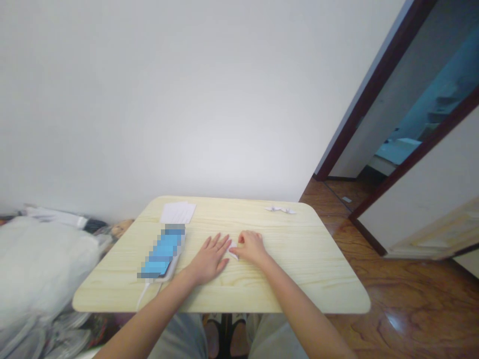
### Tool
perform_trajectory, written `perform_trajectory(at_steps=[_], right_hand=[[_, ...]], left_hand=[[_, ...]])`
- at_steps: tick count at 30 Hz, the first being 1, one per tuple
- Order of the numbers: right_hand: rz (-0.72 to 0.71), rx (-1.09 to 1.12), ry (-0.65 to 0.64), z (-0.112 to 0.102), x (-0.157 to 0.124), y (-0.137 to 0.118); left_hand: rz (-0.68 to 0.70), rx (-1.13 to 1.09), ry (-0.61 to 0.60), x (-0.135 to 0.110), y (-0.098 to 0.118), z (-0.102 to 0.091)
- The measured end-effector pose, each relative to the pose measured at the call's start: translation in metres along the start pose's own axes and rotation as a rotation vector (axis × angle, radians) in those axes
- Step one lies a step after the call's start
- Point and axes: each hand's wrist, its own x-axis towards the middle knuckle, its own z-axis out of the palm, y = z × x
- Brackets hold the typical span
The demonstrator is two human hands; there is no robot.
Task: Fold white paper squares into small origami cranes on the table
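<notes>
A small piece of folded white paper (234, 251) lies on the wooden table between my hands. My left hand (211, 259) rests flat on the tabletop with its fingers spread, the fingertips beside the paper's left edge. At the paper's right side, my right hand (251, 247) has its fingers curled, with the thumb and a finger at the paper. Parts of the paper are hidden by the fingers.
A stack of white paper sheets (177, 213) lies at the table's back left. In front of it is a phone (161, 254), its screen blurred, with a white cable (142, 294). Small folded paper pieces (280, 210) sit at the back right. A wall borders the table (318, 279).
</notes>
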Motion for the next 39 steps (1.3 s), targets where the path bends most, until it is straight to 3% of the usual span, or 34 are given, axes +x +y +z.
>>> perform_trajectory(at_steps=[22, 29, 35, 39], right_hand=[[-0.098, -0.056, -0.048, -0.013, -0.028, 0.004], [-0.088, -0.059, -0.108, -0.024, -0.032, 0.012], [-0.328, 0.031, -0.061, -0.02, -0.029, 0.0], [-0.42, -0.019, -0.11, -0.011, -0.024, -0.005]], left_hand=[[0.024, -0.03, 0.019, -0.001, 0.002, -0.004], [-0.075, -0.014, 0.083, -0.009, -0.001, -0.002], [-0.206, -0.008, 0.135, -0.013, 0.017, -0.008], [-0.203, -0.092, 0.157, -0.008, 0.022, -0.008]])
